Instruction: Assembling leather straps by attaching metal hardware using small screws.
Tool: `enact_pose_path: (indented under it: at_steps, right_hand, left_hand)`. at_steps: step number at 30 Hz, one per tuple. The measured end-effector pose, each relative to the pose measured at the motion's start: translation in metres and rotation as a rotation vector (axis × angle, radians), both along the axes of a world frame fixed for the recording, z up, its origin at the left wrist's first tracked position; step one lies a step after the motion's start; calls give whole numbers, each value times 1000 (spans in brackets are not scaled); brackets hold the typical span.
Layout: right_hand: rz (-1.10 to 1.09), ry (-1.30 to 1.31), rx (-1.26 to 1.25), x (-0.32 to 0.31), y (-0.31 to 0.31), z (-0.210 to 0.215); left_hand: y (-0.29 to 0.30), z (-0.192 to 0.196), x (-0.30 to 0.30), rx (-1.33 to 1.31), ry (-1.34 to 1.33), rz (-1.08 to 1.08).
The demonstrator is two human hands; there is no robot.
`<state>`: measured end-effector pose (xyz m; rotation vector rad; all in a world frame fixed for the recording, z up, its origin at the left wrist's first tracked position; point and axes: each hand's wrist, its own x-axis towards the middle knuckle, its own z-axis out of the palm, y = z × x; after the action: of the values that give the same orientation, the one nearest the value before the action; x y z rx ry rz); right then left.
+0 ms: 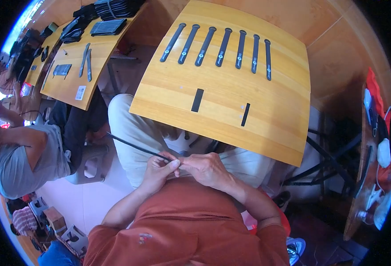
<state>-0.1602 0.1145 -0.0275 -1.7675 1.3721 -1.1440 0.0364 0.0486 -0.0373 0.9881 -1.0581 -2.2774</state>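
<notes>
Over my lap I hold a thin black strap (131, 144) seen edge-on, its free end sticking out to the upper left. My left hand (158, 173) pinches it between thumb and fingers. Close beside it, my right hand (206, 169) is closed with its fingertips at the strap's near end; what exactly lies between those fingers is hidden. On the wooden table (160, 95) in front of me, several dark grey straps (223, 47) with rounded tops and pale printed marks lie in a slanting row. Nearer to me lie a short black strip (197, 100) and a narrower black strip (246, 115).
At the left stands another table (71, 60) with loose straps (87, 62) and stacked bundles of dark straps (109, 26). A person in a grey shirt (27, 155) sits beside it. On the right, a wooden shelf edge (357, 199) holds a red cloth and white items.
</notes>
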Motion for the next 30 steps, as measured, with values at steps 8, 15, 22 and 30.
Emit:
enact_pose_path:
  at_steps: [8,15,22,30]
  right_hand:
    - [-55,154,-22,1,2,9]
    - [35,156,49,-4,9,19]
    - [213,219,197,-11,3,28]
    - [296,141,305,-13,-5,28]
  left_hand:
    - [1,12,-6,-228,-134,16]
    - [-11,18,7,-258,-214,-314]
    - [-23,33,9,-280,-248,-559]
    - [-31,52,3,-385,-326,-752]
